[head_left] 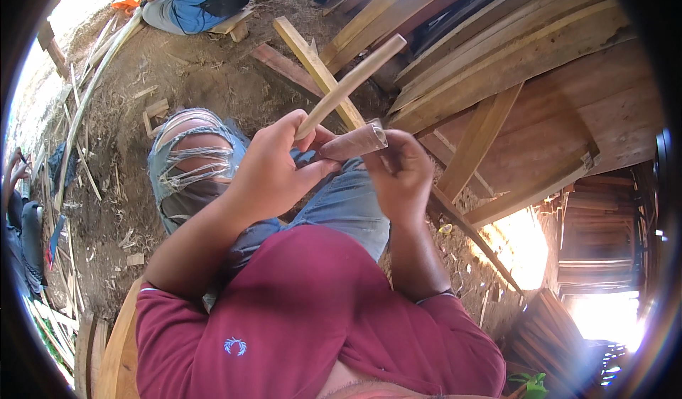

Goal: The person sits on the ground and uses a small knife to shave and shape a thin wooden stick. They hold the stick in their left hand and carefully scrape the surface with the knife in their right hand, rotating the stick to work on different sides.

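Observation:
My left hand [280, 150] is closed round the lower end of a smooth, pale wooden stick [355, 79], which slants up and away to the right. Its thumb reaches across to a brown rolled sheet [352, 143], a short tube with an open end facing right. Pinched at that open end, the roll is held by my right hand [401, 172], its fingers bent. Whether the sheet is sandpaper I cannot make out. Both hands are above my lap, over the torn blue jeans [195, 161].
A squared wooden batten [312, 58] lies on the ground just beyond my hands. Long boards [511, 58] are stacked at the right. Wood scraps [155, 111] litter the dirt floor. Another person in a blue shirt [195, 1] sits at the far left.

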